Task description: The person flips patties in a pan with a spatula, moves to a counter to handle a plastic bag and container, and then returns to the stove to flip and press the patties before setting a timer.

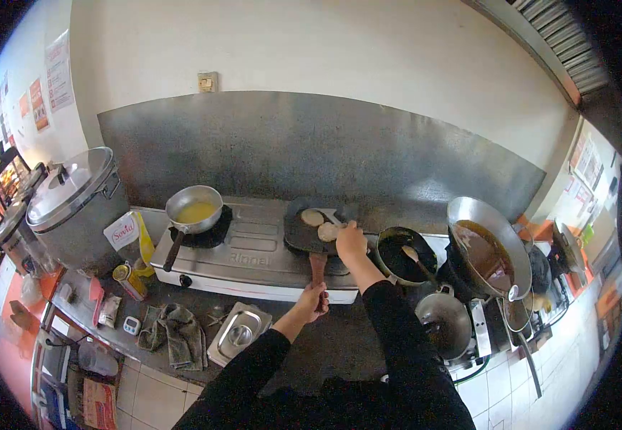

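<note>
My left hand (312, 302) is closed around the brown handle (317, 266) of a dark, square-looking frying pan (298, 235) on the right side of the stove. Two pale round patties (312, 217) lie in the pan. Over its right side my right hand (352, 242) is closed on a utensil that looks like a spatula (334, 217), its light end close to the patties. Most of its grip is hidden by my fingers. On the left burner a small saucepan (195, 209) holds yellow liquid.
Right of the stove (243, 259) stand a dark pan (405, 256) with a ladle and a large wok (490, 247) of brown liquid. Left are a big lidded pot (78, 211), an oil pouch (133, 240) and a can (129, 282). A cloth (175, 335) and a metal container (240, 334) lie in front.
</note>
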`<state>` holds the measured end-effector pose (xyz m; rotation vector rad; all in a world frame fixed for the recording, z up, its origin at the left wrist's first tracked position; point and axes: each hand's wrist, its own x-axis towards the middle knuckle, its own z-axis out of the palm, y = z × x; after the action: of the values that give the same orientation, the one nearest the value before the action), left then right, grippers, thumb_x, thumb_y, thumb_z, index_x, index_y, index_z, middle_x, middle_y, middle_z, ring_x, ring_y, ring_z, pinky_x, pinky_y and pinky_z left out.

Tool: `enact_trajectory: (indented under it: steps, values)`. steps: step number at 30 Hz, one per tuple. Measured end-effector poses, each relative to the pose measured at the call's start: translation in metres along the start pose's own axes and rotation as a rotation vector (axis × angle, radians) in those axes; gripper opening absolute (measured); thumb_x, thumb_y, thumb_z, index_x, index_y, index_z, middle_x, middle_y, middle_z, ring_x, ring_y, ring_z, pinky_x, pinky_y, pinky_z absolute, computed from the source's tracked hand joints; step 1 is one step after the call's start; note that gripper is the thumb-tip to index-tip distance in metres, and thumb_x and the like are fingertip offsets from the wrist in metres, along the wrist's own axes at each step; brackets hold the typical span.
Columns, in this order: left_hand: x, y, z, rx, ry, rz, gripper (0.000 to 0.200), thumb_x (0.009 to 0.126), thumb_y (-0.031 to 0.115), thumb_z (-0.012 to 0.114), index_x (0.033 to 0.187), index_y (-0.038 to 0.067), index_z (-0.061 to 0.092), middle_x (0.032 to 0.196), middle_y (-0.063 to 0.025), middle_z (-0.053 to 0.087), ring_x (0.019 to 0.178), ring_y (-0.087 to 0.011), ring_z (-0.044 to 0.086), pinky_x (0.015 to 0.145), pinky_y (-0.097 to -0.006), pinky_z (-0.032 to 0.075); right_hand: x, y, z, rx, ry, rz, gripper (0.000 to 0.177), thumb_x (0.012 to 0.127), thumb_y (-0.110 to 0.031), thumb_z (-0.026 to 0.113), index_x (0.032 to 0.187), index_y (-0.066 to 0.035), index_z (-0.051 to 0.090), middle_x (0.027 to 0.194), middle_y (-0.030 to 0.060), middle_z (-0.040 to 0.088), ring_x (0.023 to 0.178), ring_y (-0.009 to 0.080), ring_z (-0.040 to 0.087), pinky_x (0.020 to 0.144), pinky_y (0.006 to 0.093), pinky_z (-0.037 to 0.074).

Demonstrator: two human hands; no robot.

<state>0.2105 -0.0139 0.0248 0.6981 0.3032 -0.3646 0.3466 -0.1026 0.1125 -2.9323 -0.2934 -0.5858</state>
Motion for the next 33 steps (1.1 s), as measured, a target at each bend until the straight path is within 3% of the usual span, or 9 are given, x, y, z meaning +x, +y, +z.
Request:
enact_trajectory:
  steps: [7,10,13,16,19,26,30,33]
  values:
    - [0.001,0.001,-0.002,0.003,-0.031,0.003,0.015,0.081,0.023,0.05,0.083,0.014,0.038,0.064,-0.0027,0.042,0.048,-0.0115,0.04,0.04,-0.0241,0.034,-0.024,-0.012,-0.075,-0.115,-0.114,-0.3,0.02,0.075,-0.012,0.045,0.092,-0.007,0.055,0.097,0.0127,0.047,0.085,0.0324,0.052,0.063,0.0393,0.048]
    - [-0.001,0.002,0.002,-0.004,0.027,-0.015,0.016,0.081,0.023,0.05,0.083,0.014,0.037,0.064,-0.0031,0.042,0.048,-0.0116,0.04,0.039,-0.024,0.033,-0.036,-0.014,-0.096,-0.129,-0.101,-0.269,0.02,0.075,-0.012,0.044,0.091,-0.008,0.056,0.098,0.0148,0.047,0.085,0.0324,0.052,0.064,0.0395,0.048]
    - [-0.004,0.001,0.006,-0.003,0.029,-0.014,0.015,0.082,0.023,0.049,0.082,0.013,0.037,0.063,-0.0033,0.042,0.047,-0.0116,0.04,0.037,-0.0239,0.032,-0.026,-0.003,-0.067,-0.041,0.048,-0.108,0.02,0.077,-0.011,0.042,0.09,-0.004,0.055,0.094,0.0173,0.049,0.083,0.0332,0.054,0.063,0.0399,0.048]
    - [0.0,0.001,0.002,-0.008,-0.016,-0.014,0.015,0.082,0.022,0.048,0.08,0.013,0.036,0.061,-0.003,0.042,0.044,-0.0117,0.039,0.036,-0.0236,0.031,-0.02,-0.013,-0.084,0.012,-0.076,-0.042,0.022,0.079,-0.011,0.04,0.091,0.002,0.053,0.09,0.0191,0.052,0.08,0.0339,0.056,0.063,0.0404,0.048]
    - [0.001,0.003,0.001,-0.049,-0.015,-0.05,0.017,0.082,0.021,0.047,0.075,0.012,0.035,0.057,-0.0025,0.04,0.042,-0.0117,0.038,0.035,-0.0234,0.031,-0.011,-0.013,-0.06,0.04,-0.123,-0.014,0.025,0.08,-0.011,0.038,0.093,0.007,0.05,0.089,0.0191,0.054,0.079,0.0338,0.057,0.062,0.0403,0.048]
    - [0.001,0.009,-0.015,-0.037,-0.101,-0.051,0.016,0.081,0.021,0.049,0.076,0.012,0.037,0.058,-0.0021,0.039,0.046,-0.012,0.039,0.038,-0.0245,0.032,0.004,-0.011,-0.011,-0.1,-0.21,-0.08,0.025,0.08,-0.01,0.039,0.101,-0.001,0.049,0.092,0.0178,0.053,0.083,0.0326,0.055,0.065,0.0392,0.047]
    - [-0.006,0.014,-0.007,0.035,0.011,-0.043,0.014,0.083,0.021,0.048,0.079,0.012,0.038,0.059,-0.0023,0.039,0.047,-0.0121,0.037,0.039,-0.025,0.032,-0.003,-0.009,-0.048,-0.211,-0.212,-0.261,0.024,0.078,-0.011,0.04,0.1,-0.006,0.051,0.09,0.017,0.053,0.082,0.0318,0.055,0.065,0.0399,0.047]
    - [0.002,0.011,-0.015,0.005,-0.078,-0.075,0.016,0.083,0.023,0.047,0.084,0.012,0.035,0.059,-0.0038,0.039,0.046,-0.0125,0.037,0.039,-0.0262,0.032,-0.011,-0.01,-0.07,-0.243,-0.118,-0.216,0.021,0.077,-0.012,0.041,0.094,-0.007,0.052,0.086,0.0158,0.054,0.08,0.0318,0.056,0.062,0.0394,0.047]
